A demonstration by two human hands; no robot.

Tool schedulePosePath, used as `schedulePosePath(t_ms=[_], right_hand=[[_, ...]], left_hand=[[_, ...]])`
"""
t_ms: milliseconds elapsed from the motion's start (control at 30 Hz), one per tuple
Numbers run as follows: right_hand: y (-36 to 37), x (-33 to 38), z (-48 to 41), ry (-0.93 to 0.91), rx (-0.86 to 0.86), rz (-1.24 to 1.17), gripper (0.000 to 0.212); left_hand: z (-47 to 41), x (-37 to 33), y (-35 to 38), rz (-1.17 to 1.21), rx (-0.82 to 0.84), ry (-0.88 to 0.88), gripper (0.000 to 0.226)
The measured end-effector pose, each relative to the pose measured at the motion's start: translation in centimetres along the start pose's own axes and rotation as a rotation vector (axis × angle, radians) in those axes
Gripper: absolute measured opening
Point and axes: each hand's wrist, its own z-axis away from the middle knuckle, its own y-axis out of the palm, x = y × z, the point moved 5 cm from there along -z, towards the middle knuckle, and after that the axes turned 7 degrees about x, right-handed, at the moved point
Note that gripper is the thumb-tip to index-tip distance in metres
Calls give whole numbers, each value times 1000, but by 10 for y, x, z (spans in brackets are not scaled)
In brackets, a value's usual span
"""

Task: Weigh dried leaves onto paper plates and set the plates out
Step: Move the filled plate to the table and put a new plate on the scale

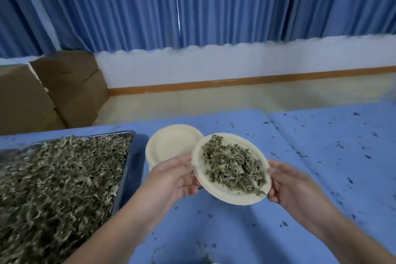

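A cream paper plate (227, 196) heaped with dried leaves (232, 166) is held above the blue table between both hands. My left hand (171, 180) grips its left rim, thumb on top. My right hand (289, 184) holds the right rim with curled fingers. Behind the left hand stands a stack of empty paper plates (171, 143). A large metal tray of dried leaves (55, 188) fills the left side of the table.
The blue tablecloth (321, 156) is strewn with leaf crumbs, mostly to the right. Cardboard boxes (70, 85) stand on the floor at the back left. Blue curtains (214, 6) hang behind above a white wall.
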Motion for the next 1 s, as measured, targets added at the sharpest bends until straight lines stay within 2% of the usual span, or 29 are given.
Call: schedulePosePath(t_ms=[200,400,633,767,867,933,1000], right_hand=[[-29,72,-42,127,-83,-15,17],[-56,98,-101,230,-84,-47,8],[-82,69,-183,288,-218,-165,11],[-97,45,-228,320,-296,-139,12],[-105,22,-254,351,-352,-135,10],[-107,8,-267,372,-389,-157,10],[-109,-2,-275,386,-424,-179,12]], left_hand=[[-61,-68,41,101,-83,-111,28],[-129,-69,55,78,-258,-167,35],[-213,-53,61,138,-387,-209,41],[-242,-44,55,258,-459,-272,11],[-251,-35,50,331,-481,-279,13],[-254,-32,46,357,-479,-275,5],[-257,-30,42,366,-482,-274,6]])
